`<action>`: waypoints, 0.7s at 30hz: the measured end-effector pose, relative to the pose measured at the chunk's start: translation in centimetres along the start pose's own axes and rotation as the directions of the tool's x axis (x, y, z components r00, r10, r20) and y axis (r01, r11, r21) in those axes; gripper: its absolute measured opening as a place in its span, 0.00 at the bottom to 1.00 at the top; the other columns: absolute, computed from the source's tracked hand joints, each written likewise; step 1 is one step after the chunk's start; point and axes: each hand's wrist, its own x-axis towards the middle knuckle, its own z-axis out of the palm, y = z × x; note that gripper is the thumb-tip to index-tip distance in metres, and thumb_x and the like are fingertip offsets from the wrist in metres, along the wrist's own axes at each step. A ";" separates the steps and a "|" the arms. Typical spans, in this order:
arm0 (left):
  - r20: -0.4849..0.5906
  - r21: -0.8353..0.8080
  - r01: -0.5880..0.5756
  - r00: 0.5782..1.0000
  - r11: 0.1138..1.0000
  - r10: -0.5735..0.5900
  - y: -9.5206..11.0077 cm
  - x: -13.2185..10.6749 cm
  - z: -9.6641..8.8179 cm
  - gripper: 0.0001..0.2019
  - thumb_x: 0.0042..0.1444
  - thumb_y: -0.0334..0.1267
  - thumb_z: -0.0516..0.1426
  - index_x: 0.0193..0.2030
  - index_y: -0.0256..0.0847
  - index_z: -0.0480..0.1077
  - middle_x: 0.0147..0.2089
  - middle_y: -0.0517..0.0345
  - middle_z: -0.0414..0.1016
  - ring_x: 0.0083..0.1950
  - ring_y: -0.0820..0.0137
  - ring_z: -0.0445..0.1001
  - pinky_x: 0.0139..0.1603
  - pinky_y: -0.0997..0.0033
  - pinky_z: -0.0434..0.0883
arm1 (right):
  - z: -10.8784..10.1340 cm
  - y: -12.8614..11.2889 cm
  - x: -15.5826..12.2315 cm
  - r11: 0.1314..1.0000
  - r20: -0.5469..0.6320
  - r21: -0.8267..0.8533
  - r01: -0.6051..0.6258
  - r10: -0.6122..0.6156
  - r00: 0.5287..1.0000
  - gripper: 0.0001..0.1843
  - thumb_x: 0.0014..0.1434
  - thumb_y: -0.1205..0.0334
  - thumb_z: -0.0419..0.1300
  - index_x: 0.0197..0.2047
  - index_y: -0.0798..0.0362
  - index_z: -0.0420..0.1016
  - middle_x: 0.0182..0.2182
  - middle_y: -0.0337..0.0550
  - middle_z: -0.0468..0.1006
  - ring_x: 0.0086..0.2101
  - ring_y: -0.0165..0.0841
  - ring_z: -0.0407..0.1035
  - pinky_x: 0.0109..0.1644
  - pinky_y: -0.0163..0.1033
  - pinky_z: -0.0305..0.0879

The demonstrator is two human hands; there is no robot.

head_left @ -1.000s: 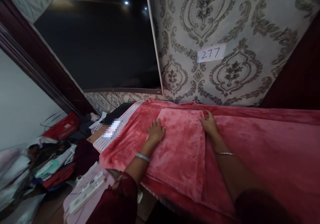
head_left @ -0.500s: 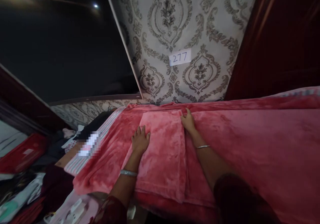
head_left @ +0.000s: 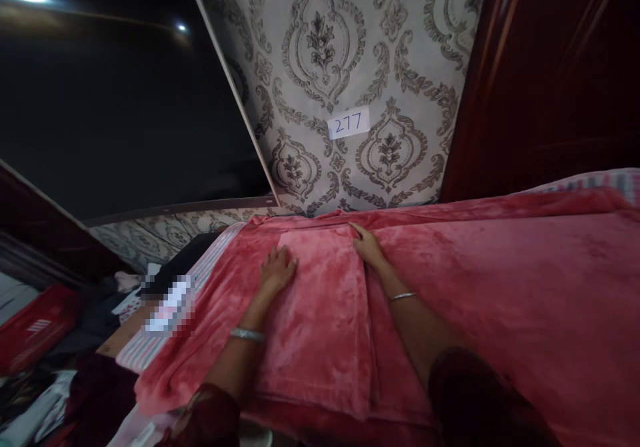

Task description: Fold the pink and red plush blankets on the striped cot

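A pink-red plush blanket [head_left: 490, 287] is spread out in front of me, with a folded section [head_left: 320, 320] of it lying flat near the middle. My left hand [head_left: 278, 270] rests palm down at the left edge of this fold, fingers spread. At the fold's far right corner is my right hand [head_left: 369, 246], touching the edge with thumb and forefinger stretched out; its other fingers are partly hidden. Under the blanket, a striped cloth [head_left: 215, 257] shows along the left side.
A large dark TV screen [head_left: 125, 100] stands at the back left against patterned wallpaper [head_left: 320, 7]. A paper label [head_left: 349, 122] reads 277. Dark red wood panelling [head_left: 545, 87] rises at right. Clothes and a red bag [head_left: 40, 324] lie at lower left.
The view has shifted slightly. My right hand has turned, its forefinger now pointing left along the fold's far corner instead of upward. My left hand still lies on the fold's left edge.
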 end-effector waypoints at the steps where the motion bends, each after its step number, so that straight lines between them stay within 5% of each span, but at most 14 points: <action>1: -0.008 0.018 -0.043 0.999 0.999 0.044 0.6 0.8 -0.4 0.32 0.68 0.52 0.46 0.76 0.44 0.51 0.80 0.46 0.45 0.79 0.53 0.47 0.74 0.43 0.54 | 0.1 0.1 0.1 1.000 -0.006 -0.004 0.007 -0.007 1.000 0.32 0.53 0.71 0.55 0.62 0.50 0.76 0.50 0.43 0.82 0.45 0.37 0.76 0.54 0.40 0.71; 6: -0.030 0.108 -0.175 0.983 0.979 0.179 2.9 3.9 1.0 0.32 0.69 0.51 0.44 0.76 0.46 0.52 0.80 0.51 0.44 0.80 0.54 0.42 0.74 0.38 0.50 | 0.3 0.1 -0.2 0.997 -0.054 -0.072 -0.003 -0.001 0.999 0.21 0.57 0.67 0.56 0.53 0.50 0.79 0.45 0.44 0.83 0.43 0.38 0.76 0.53 0.43 0.71; 13: -0.062 0.146 -0.183 0.979 0.972 0.194 2.4 4.7 3.9 0.31 0.69 0.51 0.43 0.77 0.47 0.52 0.79 0.52 0.47 0.79 0.54 0.44 0.73 0.41 0.54 | -1.5 -0.7 -0.6 0.904 -0.111 -0.405 -0.136 0.099 0.989 0.19 0.64 0.66 0.50 0.50 0.52 0.80 0.45 0.51 0.82 0.46 0.42 0.74 0.52 0.43 0.69; 17: -0.081 0.147 -0.188 0.976 0.971 0.201 2.4 4.8 3.9 0.31 0.69 0.52 0.44 0.76 0.48 0.53 0.79 0.52 0.48 0.79 0.53 0.45 0.73 0.40 0.55 | -1.9 -4.0 -0.6 0.848 -0.073 -0.510 0.143 -0.208 0.975 0.29 0.65 0.65 0.46 0.66 0.60 0.69 0.62 0.58 0.72 0.61 0.45 0.63 0.66 0.49 0.58; 19: -0.094 0.147 -0.193 0.974 0.970 0.208 2.4 4.9 4.1 0.31 0.69 0.52 0.44 0.76 0.47 0.53 0.79 0.52 0.48 0.79 0.52 0.45 0.73 0.39 0.55 | -1.0 -5.6 -1.2 0.770 0.083 -0.550 0.323 -0.335 0.939 0.34 0.68 0.59 0.46 0.74 0.60 0.56 0.71 0.56 0.59 0.69 0.45 0.50 0.72 0.53 0.46; 21: -0.095 0.143 -0.196 0.973 0.970 0.211 2.4 5.0 4.4 0.31 0.69 0.52 0.44 0.76 0.46 0.53 0.79 0.52 0.47 0.79 0.51 0.44 0.73 0.38 0.54 | 0.2 -6.3 -2.3 0.711 0.269 -0.585 0.390 -0.283 0.921 0.36 0.70 0.52 0.47 0.76 0.58 0.51 0.74 0.54 0.53 0.72 0.47 0.43 0.74 0.58 0.37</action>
